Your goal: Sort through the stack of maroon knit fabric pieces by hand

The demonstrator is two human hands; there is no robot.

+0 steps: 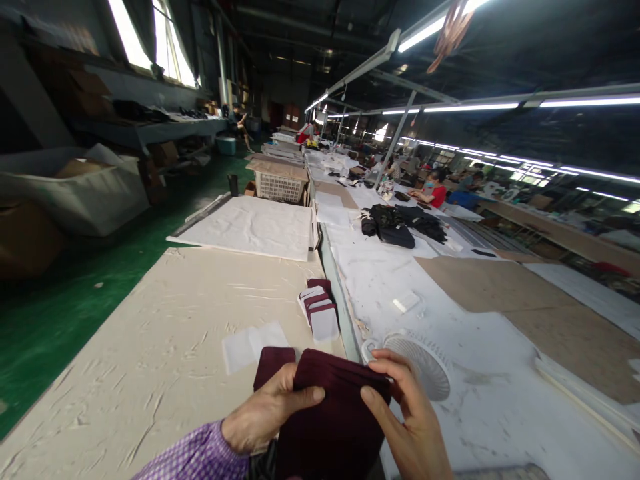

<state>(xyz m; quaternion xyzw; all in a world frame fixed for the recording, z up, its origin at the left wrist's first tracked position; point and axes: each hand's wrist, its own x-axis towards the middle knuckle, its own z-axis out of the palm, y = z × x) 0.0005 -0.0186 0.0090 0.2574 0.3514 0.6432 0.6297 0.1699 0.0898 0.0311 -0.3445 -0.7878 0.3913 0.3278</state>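
A stack of dark maroon fabric pieces point(333, 427) is held up close to me, its layered upper edges facing away. My left hand point(273, 407) grips its left side, thumb pressed on the near face. At the right corner, my right hand point(407, 413) pinches the upper edge between thumb and fingers. Just behind my left hand, another maroon piece point(274, 363) lies on the cream-covered table. Beside it rest thin white sheets point(254, 343). Farther off, a fanned pile of maroon and white pieces point(320, 312) sits near the table's right edge.
The cream table point(200, 313) meets a white-covered table point(480, 373) along a raised strip. A white round fan point(417, 363) lies right of my hands. Dark garments point(393, 223), a plastic crate point(281, 185) and a white bin point(85, 187) are beyond. A person in red point(435, 190) sits farther right.
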